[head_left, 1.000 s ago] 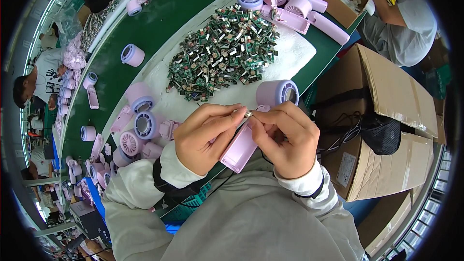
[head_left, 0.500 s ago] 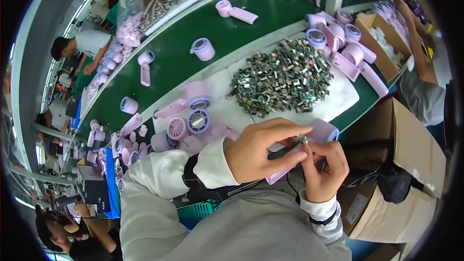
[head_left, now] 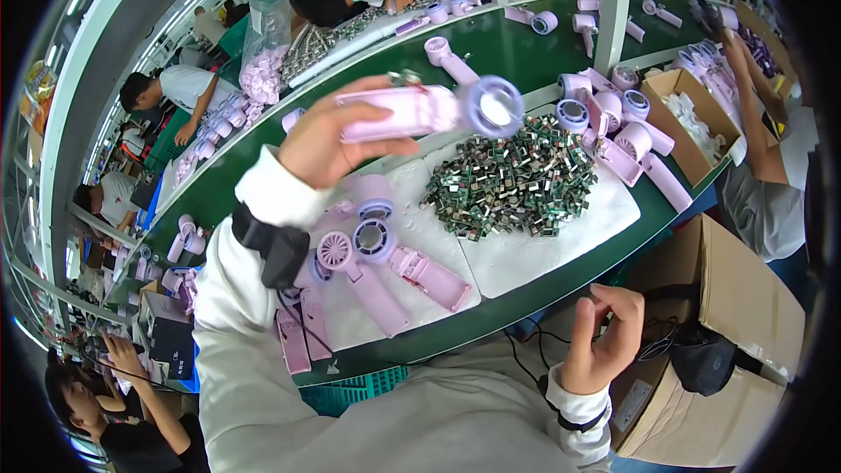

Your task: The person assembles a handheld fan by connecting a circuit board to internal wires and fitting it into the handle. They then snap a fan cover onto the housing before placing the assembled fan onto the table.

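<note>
My left hand [head_left: 317, 142] is raised over the worktop, wrapped round the handle of a pink handheld fan [head_left: 412, 111] with a lavender round head. A small metal-and-green part [head_left: 405, 79] shows at the upper edge of the handle; whether it is attached I cannot tell. Low at the right, in front of my body, my right hand [head_left: 604, 342] has curled fingers with a gap between thumb and forefinger, and nothing shows in it. A heap of small circuit boards [head_left: 512, 180] lies on a white foam sheet [head_left: 561, 250]. Several fan parts [head_left: 375, 240] rest left of it.
A green conveyor belt [head_left: 350, 79] carries scattered fans beyond the foam. More pink fans [head_left: 613, 114] and an open carton [head_left: 692, 131] stand at the right. Large cardboard boxes [head_left: 745, 280] are beside my right arm. Co-workers sit along the line; cables hang near my wrists.
My hands were together at the front edge with a small part between their fingers. My left hand has swung up and left, carrying the fan; my right hand has drawn slightly back.
</note>
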Available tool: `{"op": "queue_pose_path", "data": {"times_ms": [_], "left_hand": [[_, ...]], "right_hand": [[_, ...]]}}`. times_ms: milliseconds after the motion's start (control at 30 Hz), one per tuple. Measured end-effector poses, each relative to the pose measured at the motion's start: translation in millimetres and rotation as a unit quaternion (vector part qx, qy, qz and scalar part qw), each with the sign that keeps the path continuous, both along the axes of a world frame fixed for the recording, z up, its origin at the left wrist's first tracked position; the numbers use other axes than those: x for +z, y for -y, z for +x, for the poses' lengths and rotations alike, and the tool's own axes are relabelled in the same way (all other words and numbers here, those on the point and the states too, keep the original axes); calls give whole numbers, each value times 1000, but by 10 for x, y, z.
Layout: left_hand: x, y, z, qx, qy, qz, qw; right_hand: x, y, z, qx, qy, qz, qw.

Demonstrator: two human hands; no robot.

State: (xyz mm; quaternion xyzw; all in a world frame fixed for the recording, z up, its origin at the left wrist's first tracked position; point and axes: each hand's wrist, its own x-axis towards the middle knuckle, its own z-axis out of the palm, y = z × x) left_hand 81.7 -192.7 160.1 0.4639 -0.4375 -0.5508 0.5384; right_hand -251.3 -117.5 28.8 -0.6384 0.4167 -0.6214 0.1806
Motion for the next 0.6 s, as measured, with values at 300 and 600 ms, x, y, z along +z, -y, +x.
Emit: {"op": "queue_pose_path", "data": {"times_ms": [300,600], "left_hand": [[-1111,989,1968,341,-58,55,937],[-1164,1210,1239,166,725,-166,647]], "right_hand": [[-479,183,323,55,-111,82,989],[-548,187,406,45,-219,61,973]]}}
